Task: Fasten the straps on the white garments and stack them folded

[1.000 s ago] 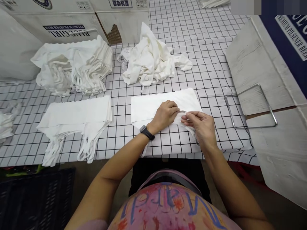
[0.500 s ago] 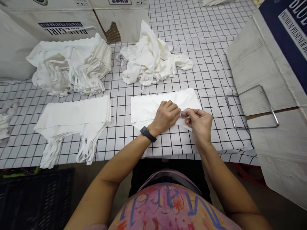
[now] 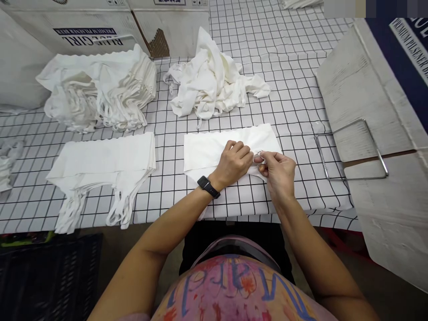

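A white strappy top lies flat on the checked cloth in front of me. My left hand, with a black watch at its wrist, rests on the garment, its curled fingers closed on the fabric near the lower edge. Close beside it, my right hand is closed in a pinch of thumb and forefinger. A small pale, slightly shiny bit shows at those fingertips, too small to name. Left of my hands lies a neat flat stack of white tops, their straps hanging toward the table edge.
A taller stack of white tops and a crumpled heap of white garments lie farther back. Cardboard boxes stand behind and at right. A bent metal wire frame leans at the right box. The tablecloth is checked.
My two hands stay at the same spot on the top; the right fingertips have shifted slightly. The view has moved a little. The stacks and heap are unchanged.
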The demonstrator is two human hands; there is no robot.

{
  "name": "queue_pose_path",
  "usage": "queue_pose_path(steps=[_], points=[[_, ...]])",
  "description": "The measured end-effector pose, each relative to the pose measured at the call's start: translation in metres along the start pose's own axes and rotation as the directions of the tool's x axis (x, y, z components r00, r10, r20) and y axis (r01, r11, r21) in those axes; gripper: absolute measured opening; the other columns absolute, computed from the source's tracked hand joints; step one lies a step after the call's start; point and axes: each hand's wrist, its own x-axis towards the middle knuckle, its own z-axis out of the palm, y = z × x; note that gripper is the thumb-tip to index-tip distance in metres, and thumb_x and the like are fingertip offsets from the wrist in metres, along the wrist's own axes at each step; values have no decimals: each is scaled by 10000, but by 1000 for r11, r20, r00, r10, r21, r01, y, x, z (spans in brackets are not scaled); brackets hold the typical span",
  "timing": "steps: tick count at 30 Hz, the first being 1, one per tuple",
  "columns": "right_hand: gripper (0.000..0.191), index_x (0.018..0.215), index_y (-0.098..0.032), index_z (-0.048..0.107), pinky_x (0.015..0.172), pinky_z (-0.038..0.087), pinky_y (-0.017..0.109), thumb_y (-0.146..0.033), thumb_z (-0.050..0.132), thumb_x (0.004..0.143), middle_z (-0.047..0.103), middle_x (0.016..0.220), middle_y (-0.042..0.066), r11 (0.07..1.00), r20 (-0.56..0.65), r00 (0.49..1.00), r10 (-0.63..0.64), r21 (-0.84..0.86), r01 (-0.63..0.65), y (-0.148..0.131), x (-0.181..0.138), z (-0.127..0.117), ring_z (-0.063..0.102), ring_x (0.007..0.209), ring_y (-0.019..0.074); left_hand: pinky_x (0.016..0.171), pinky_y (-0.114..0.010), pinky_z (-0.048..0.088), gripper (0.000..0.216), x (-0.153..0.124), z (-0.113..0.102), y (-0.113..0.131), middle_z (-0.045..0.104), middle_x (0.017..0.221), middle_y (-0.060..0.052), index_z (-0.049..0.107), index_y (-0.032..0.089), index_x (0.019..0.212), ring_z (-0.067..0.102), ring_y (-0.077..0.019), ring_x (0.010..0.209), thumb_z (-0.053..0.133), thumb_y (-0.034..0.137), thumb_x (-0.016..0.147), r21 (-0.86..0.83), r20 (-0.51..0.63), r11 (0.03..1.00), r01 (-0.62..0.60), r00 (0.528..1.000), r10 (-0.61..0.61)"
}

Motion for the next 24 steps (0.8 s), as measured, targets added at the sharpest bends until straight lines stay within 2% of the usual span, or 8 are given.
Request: queue_pose_path(steps=[6,10,15,20,24], points=[[126,654,-171,688,419,365,227,-222,770,736,694,675,43,998,-32,999,27,52,-26,-3,-1,2,511,478,76,811,-443,459,383,1,0,2,632,748,-43,595,202,744,577,-203,807,401,156,1071,26,2,999,-20,1000,20],[150,620,-169,679,418,364,223,-212,768,734,681,656,40,999,-5,999,36,39,-36,-5,-4,2,508,473,72,817,-466,466,403,2,1,2,623,742,-50,596,205,742,577,-214,810,374,139,1072,9,40,1000,-25,999,25],[176,596,-172,660,416,359,222,-213,760,735,666,640,38,998,35,998,56,-4,-56,-5,-5,0,500,473,73,803,-449,467,413,2,3,2,609,728,-53,600,195,741,567,-210,806,357,93,1059,20,26,999,-44,999,43],[178,592,-160,650,399,308,209,-202,780,708,631,589,27,984,147,973,175,-15,-175,-9,3,-8,420,432,46,764,-390,459,380,0,5,0,600,716,-44,585,179,710,550,-193,795,421,71,1036,79,-41,992,-96,994,100],[280,634,-139,675,384,248,214,-334,855,724,656,625,41,971,231,944,234,-112,-213,-16,3,-24,346,412,24,789,-380,451,350,0,5,-3,628,756,-51,615,163,746,554,-191,809,443,93,1042,109,-24,989,-103,994,107]])
